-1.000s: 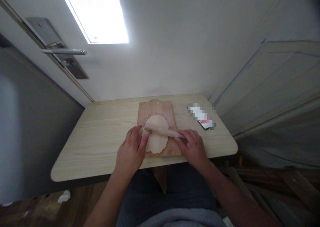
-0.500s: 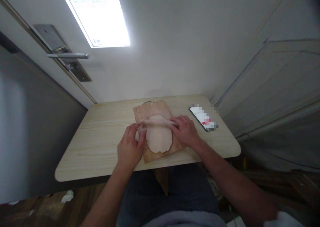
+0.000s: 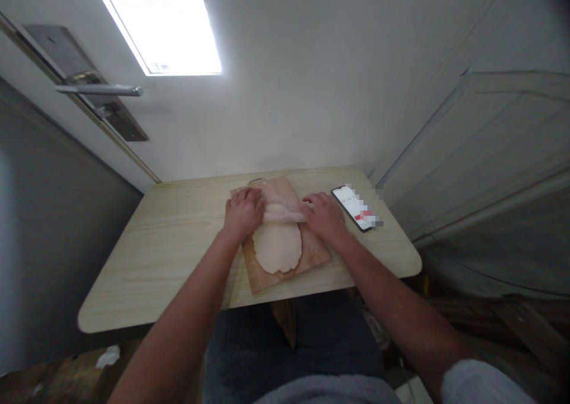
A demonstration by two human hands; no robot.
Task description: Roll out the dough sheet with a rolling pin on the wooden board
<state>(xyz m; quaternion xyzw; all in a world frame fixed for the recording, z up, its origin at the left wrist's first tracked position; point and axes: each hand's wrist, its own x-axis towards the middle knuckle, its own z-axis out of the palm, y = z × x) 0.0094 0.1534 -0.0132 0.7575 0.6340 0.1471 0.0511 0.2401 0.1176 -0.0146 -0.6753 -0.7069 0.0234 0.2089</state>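
Note:
A flat, roughly round sheet of pale dough point(image 3: 277, 250) with a ragged near edge lies on a wooden cutting board point(image 3: 262, 280). Across its far part rests a pale rolling pin point(image 3: 285, 213), dusted whitish. My left hand point(image 3: 244, 212) is closed over the pin's left end, knuckles up. At the right end, my right hand point(image 3: 326, 217) grips the pin with curled fingers. The fingers cover both ends of the pin, and the pin hides a strip of the dough.
The board sits on a light wood-grain table point(image 3: 164, 244) with rounded corners. A phone point(image 3: 355, 207) with a lit screen lies right of my right hand. Beyond the table's far edge stands a white door with a metal handle point(image 3: 100, 89) and a bright window pane.
The rolling pin has tilted level and my left hand has moved up and forward onto its left end, fingers now over the top. The whole view has shifted slightly.

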